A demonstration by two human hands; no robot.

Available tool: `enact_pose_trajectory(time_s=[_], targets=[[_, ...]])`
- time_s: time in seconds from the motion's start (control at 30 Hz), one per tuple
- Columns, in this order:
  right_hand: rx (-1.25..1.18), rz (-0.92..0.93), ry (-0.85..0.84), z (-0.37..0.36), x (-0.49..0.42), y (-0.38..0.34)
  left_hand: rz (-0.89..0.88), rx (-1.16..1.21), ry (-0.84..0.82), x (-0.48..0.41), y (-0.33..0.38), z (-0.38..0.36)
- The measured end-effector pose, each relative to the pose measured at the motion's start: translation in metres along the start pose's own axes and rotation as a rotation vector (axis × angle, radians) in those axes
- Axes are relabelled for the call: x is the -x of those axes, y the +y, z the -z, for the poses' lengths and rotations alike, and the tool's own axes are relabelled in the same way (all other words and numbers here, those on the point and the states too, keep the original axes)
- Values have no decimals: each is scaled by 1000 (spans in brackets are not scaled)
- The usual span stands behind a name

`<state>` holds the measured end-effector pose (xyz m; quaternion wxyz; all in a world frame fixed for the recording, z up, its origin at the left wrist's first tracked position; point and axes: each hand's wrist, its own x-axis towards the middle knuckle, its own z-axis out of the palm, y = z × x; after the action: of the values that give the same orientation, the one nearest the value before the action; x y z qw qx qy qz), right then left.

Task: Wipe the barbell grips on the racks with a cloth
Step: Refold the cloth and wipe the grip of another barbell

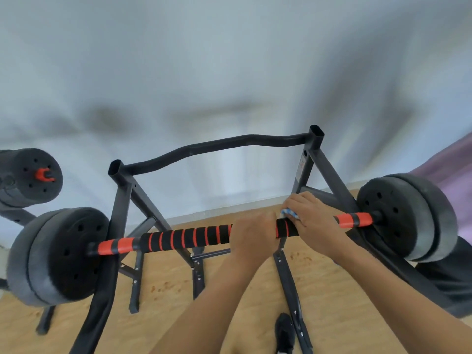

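Left hand (251,235): grip wrapped round barbell (189,237) mid-bar, steadying. Right hand (310,218): grip curled over blue-white cloth (290,214), pressed on bar right of centre. Bar lies across rack (120,200). Risk: hard sideways rub rolls bar off rack; cloth bunches, slips out.

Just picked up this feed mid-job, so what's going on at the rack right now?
A person is working on the barbell that lies across the rack, with weight plates on both ends. The left hand grips the black-and-orange foam grip near its right end. Right beside it, the right hand holds a blue-and-white cloth against the bar. How much of the grip has been wiped cannot be told. A second barbell sits at the far left.
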<state>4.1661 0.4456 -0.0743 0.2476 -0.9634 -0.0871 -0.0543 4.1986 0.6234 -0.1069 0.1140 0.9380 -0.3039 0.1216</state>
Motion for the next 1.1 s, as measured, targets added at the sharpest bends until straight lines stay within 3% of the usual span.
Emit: enact_pose_trajectory(time_s=[0.23,0.37,0.4,0.47,0.6,0.67,0.83,1.03,1.1], targets=[[-85,-15,22,1,-8,4,37,-22,-364,-30,-6,15],[-94,-24,-1,1,-10,7,132,242,-810,-62,-16,36],[-94,-20,-3,2,-10,8,136,321,-854,-66,-17,40],[-97,12,-1,4,-13,12,61,299,-694,-61,-17,38],[-61,26,-44,7,-28,13,-62,-76,-74,-24,-11,5],[-36,7,-66,6,-32,13,-44,-85,10,-22,-11,-2],[-25,16,-51,1,-34,19,47,-122,-328,-47,-10,8],[-18,53,-21,-4,-39,20,166,234,-827,-82,-26,31],[9,60,-15,-4,-42,22,118,273,-820,-85,-32,35]])
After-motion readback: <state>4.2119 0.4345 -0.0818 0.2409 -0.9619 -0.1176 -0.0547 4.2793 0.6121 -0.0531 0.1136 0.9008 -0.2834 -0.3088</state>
